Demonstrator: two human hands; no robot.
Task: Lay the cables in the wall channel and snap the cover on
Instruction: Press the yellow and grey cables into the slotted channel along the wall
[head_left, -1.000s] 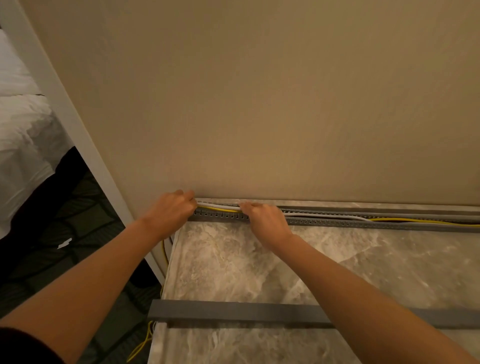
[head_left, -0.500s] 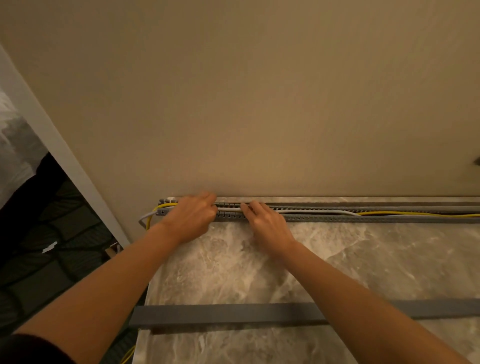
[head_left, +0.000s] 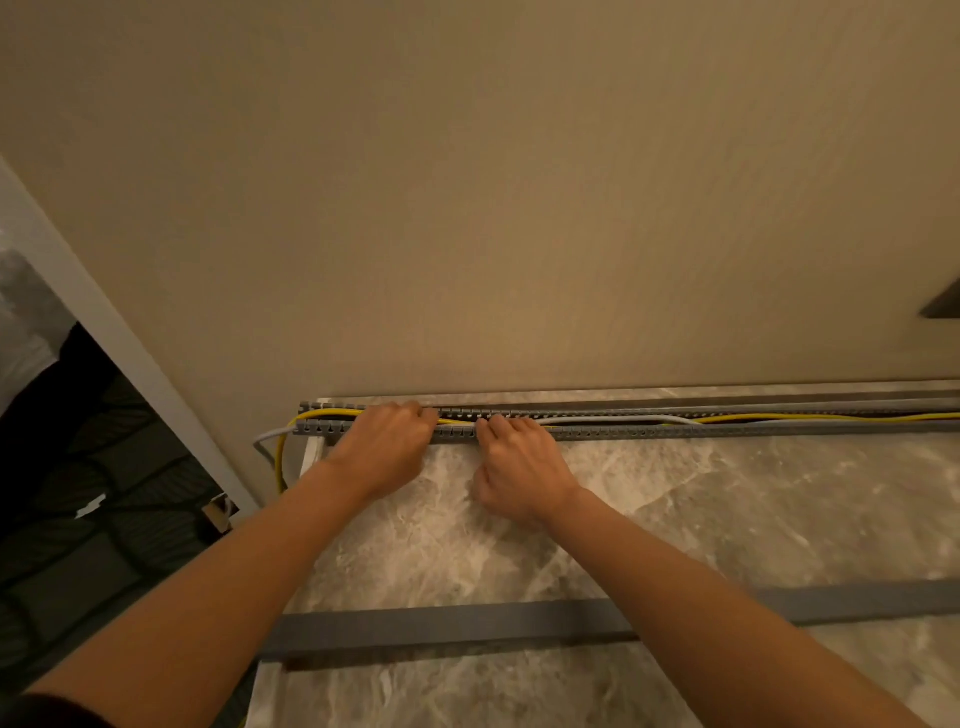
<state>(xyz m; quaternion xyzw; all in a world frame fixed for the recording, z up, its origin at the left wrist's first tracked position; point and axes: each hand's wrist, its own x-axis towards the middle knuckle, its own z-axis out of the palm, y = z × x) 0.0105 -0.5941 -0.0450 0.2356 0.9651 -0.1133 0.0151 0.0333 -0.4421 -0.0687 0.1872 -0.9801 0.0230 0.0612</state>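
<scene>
A grey slotted cable channel (head_left: 675, 431) runs along the foot of the beige wall at the back of the marble counter (head_left: 701, 519). A yellow cable (head_left: 779, 417) and a white cable (head_left: 654, 418) lie inside it, and both hang out over its left end. My left hand (head_left: 387, 449) has its fingers curled down into the channel near that left end, over the cables. My right hand (head_left: 519, 462) reaches its fingertips into the channel just to the right. The long grey cover (head_left: 467, 626) lies loose on the counter near me, partly under my arms.
The counter's left edge drops off beside a white door frame (head_left: 104, 332), with dark patterned floor (head_left: 78, 545) below and white bedding (head_left: 26, 322) beyond. A dark fitting (head_left: 943, 304) juts from the wall at the far right.
The view has shifted right, uncovering the channel's left end. Both hands have slid to the right along the channel, and more of the cables now lies down inside it.
</scene>
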